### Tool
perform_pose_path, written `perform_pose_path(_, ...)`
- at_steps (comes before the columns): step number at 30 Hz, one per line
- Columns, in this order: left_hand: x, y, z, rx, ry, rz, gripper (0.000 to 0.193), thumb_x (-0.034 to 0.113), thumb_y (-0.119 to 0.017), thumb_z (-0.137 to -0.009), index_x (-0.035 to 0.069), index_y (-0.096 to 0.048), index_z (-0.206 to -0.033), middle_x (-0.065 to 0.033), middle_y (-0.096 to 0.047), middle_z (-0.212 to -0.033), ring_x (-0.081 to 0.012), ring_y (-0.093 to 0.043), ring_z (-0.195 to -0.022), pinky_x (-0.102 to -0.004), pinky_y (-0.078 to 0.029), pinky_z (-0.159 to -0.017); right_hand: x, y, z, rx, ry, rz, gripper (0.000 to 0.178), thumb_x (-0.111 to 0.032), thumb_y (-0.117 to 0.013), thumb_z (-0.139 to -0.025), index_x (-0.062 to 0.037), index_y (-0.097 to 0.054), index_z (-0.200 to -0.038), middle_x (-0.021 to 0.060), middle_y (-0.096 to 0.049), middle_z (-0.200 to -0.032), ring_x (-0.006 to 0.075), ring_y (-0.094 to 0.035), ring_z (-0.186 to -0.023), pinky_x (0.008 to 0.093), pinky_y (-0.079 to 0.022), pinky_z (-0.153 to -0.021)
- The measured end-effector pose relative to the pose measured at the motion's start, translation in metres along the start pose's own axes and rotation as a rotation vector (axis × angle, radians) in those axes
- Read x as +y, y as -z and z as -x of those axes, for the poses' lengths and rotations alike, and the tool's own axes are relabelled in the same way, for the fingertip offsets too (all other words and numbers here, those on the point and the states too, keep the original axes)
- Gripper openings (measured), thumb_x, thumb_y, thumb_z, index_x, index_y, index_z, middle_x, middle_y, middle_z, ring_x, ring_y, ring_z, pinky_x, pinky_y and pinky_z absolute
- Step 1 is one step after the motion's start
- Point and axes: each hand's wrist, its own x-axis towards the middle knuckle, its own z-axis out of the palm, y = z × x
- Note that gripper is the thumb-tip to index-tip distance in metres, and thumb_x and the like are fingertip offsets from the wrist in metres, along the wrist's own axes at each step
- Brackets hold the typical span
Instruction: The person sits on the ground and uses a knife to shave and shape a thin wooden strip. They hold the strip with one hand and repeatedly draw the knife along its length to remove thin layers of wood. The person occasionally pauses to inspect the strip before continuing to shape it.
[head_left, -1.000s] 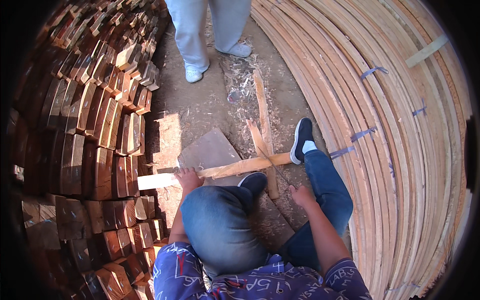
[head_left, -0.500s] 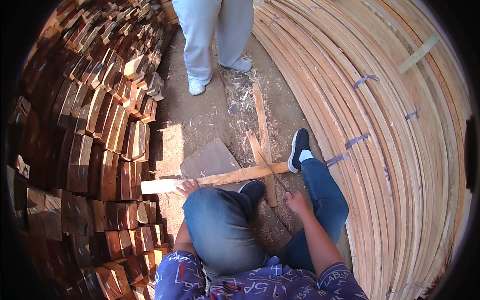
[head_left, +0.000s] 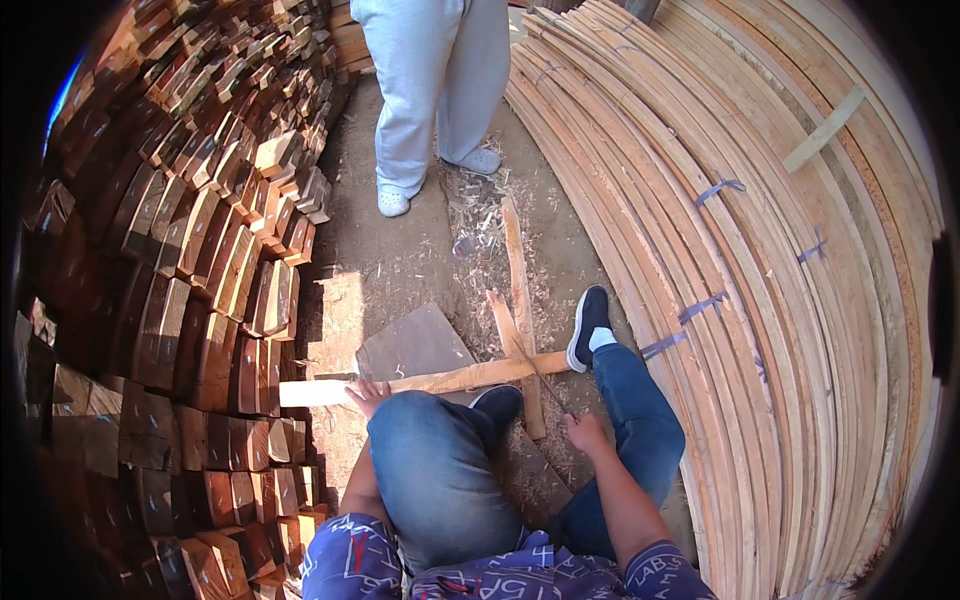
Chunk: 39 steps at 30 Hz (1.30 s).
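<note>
A board (head_left: 455, 380) crosses shaving-strewn ground (head_left: 400, 265) between stacked timber (head_left: 225, 265) and long planks (head_left: 720, 330).

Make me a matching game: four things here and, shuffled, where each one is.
1. Long pale wooden plank
2. Thin dark straight tool
3. Stacked brown wooden blocks
4. Pale wooden strips with purple ties

A. Picture's right side
B. Beneath the left hand
C. Picture's left side
D. Held in the right hand

Pairs: 1-B; 2-D; 3-C; 4-A

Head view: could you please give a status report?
Left hand on plank. Right hand gripping thin tool, crossing plank. Right shoe at plank's right end.
</note>
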Motion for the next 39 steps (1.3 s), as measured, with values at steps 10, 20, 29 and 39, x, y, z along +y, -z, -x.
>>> perform_pose_path(10,0.007,0.047,0.019,-0.172,0.001,0.296,0.059,0.052,-0.023,-0.099,0.027,-0.022,-0.153,-0.0134,-0.007,-0.16,-0.0364,-0.002,-0.147,-0.0725,0.005,-0.106,0.019,0.007,0.024,-0.157,-0.066,-0.275,0.035,-0.029,-0.063,-0.089,0.0007,-0.061,-0.071,0.0083,-0.057,-0.057,0.0181,-0.054,-0.046,0.0356,-0.043,-0.043)
perform_pose_path(20,-0.066,0.1,0.051,-0.023,-0.018,0.497,0.073,0.047,-0.059,-0.084,0.021,-0.035,-0.148,-0.0163,-0.017,-0.158,-0.0341,-0.006,-0.148,-0.0635,-0.004,-0.113,-0.026,0.015,0.015,-0.04,0.124,-0.116,0.039,-0.032,-0.061,-0.092,-0.0007,-0.058,-0.069,0.0075,-0.057,-0.055,0.0184,-0.055,-0.043,0.0349,-0.045,-0.044)
perform_pose_path(29,-0.018,0.084,-0.007,-0.007,-0.061,0.508,0.064,0.034,-0.058,-0.084,0.015,-0.041,-0.143,-0.0168,-0.024,-0.156,-0.0332,-0.011,-0.147,-0.0637,-0.008,-0.113,0.007,0.026,-0.002,-0.095,-0.081,-0.048,0.042,-0.034,-0.056,-0.096,-0.0002,-0.058,-0.071,0.0081,-0.055,-0.055,0.017,-0.053,-0.041,0.0353,-0.044,-0.04)
perform_pose_path(39,0.023,0.083,-0.033,-0.113,-0.217,0.344,0.042,0.021,-0.048,-0.091,0.015,-0.055,-0.132,-0.0079,-0.055,-0.137,-0.0299,-0.038,-0.137,-0.0669,-0.005,-0.111,0.004,0.007,0.02,0.131,0.132,0.048,0.04,-0.038,-0.057,-0.093,0.0008,-0.065,-0.087,0.0164,-0.058,-0.062,0.0259,-0.062,-0.063,0.0409,-0.048,-0.065)
